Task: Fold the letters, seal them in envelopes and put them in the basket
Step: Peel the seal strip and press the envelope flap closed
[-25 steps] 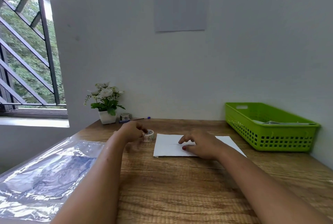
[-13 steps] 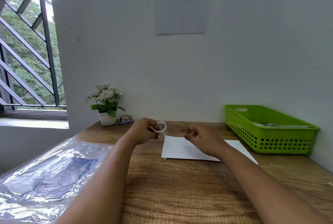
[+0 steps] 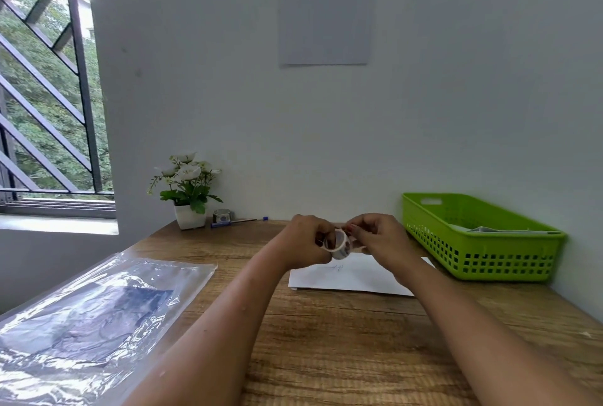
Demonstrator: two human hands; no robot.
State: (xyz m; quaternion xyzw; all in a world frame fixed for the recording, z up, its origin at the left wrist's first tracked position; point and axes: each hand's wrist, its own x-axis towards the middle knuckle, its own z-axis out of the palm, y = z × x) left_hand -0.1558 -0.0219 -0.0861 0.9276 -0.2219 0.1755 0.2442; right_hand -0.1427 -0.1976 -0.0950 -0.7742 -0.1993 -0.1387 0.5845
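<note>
A small roll of stickers [image 3: 339, 244] is held in the air above the desk between both hands. My left hand [image 3: 305, 242] grips the roll from the left. My right hand [image 3: 378, 236] pinches at its right edge with fingertips. Below them a white envelope [image 3: 355, 276] lies flat on the wooden desk [image 3: 326, 340]. The green basket [image 3: 479, 255] stands at the far right against the wall, with white paper lying inside it.
A clear plastic sleeve [image 3: 91, 317] with dark sheets covers the desk's left front. A potted white flower [image 3: 187, 196], a second sticker roll [image 3: 222, 215] and a blue pen [image 3: 239, 221] sit at the back left. A printed sheet [image 3: 324, 7] hangs on the wall.
My left hand lifted the sticker roll off the desk and carried it right, above the envelope. My right hand left the envelope and rose to meet the roll.
</note>
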